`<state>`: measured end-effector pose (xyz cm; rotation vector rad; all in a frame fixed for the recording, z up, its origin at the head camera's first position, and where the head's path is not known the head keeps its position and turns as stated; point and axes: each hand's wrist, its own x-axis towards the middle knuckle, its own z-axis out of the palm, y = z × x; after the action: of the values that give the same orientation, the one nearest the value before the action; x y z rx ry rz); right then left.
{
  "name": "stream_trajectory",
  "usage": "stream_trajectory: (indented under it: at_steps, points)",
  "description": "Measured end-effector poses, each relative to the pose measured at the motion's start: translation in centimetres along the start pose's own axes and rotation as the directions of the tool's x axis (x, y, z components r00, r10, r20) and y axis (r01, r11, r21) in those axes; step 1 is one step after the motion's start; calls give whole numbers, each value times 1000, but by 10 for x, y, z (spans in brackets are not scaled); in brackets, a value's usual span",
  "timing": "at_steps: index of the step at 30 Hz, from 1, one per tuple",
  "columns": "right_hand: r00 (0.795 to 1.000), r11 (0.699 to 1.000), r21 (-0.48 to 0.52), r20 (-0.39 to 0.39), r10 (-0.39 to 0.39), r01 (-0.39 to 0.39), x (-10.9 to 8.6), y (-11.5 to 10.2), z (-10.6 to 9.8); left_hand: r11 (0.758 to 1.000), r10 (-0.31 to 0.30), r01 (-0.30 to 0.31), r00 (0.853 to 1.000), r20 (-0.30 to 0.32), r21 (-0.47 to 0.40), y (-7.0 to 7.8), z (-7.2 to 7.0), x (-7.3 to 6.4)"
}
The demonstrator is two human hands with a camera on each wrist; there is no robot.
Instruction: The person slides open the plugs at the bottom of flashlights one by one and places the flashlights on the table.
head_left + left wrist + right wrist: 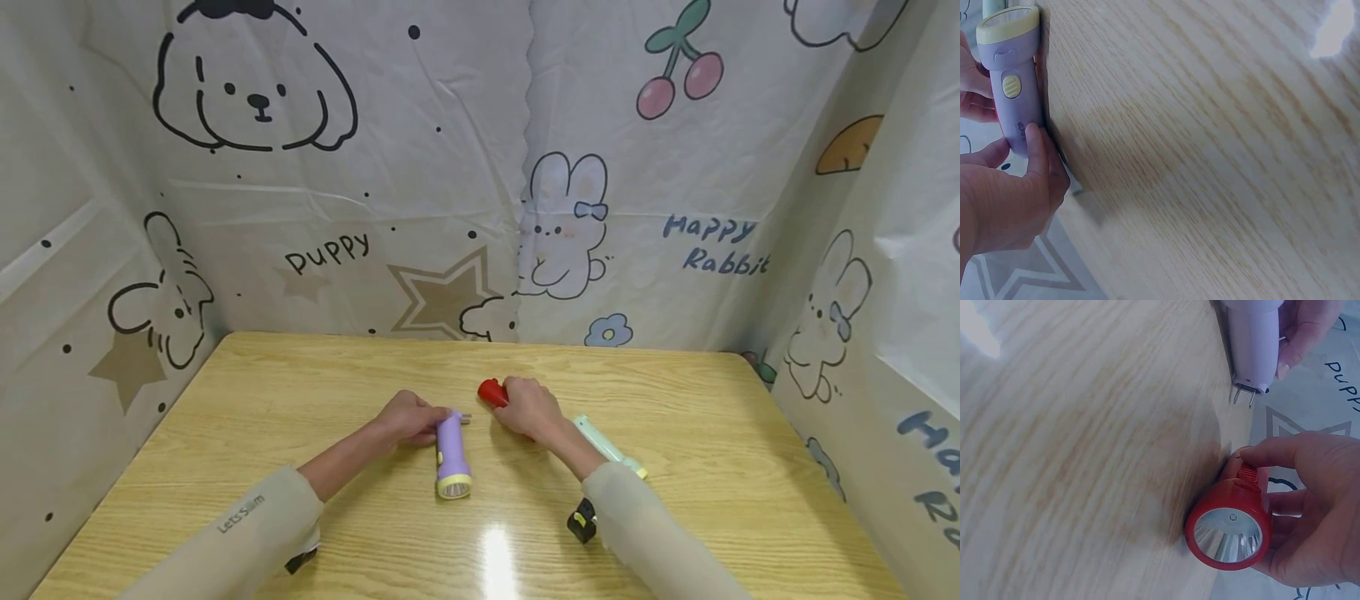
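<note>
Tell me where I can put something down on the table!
Bare table stretches from the left hand to the left edge, and from the pale green thing to the right edge. It's crowded mid-table: purple flashlight, right hand, red flashlight.

Soft, even light fills the head view; white glare [497, 565] streaks the wooden table [375, 542] past the lens end [454, 487] of the purple flashlight [452, 450]. Both wrist views look paler and hazier, soft shadow edging that flashlight.

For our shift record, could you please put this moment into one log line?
left hand: holds purple flashlight | right hand: holds red flashlight | plug prongs: extended | slim mint-green item: on table
</note>
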<state>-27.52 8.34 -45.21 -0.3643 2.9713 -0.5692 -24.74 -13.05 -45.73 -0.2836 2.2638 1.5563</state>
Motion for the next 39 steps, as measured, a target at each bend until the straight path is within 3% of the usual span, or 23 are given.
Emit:
stream_trajectory:
  at_steps: [19, 39]
  points:
    - [999, 1000, 2, 50, -12, 11, 3, -1, -4, 1000, 4, -4, 1000, -10, 4, 0, 1, 1]
    - [998, 998, 43, 43, -37, 35, -1, -11, -10, 1000, -30, 30, 999, -15, 5, 3, 1, 1]
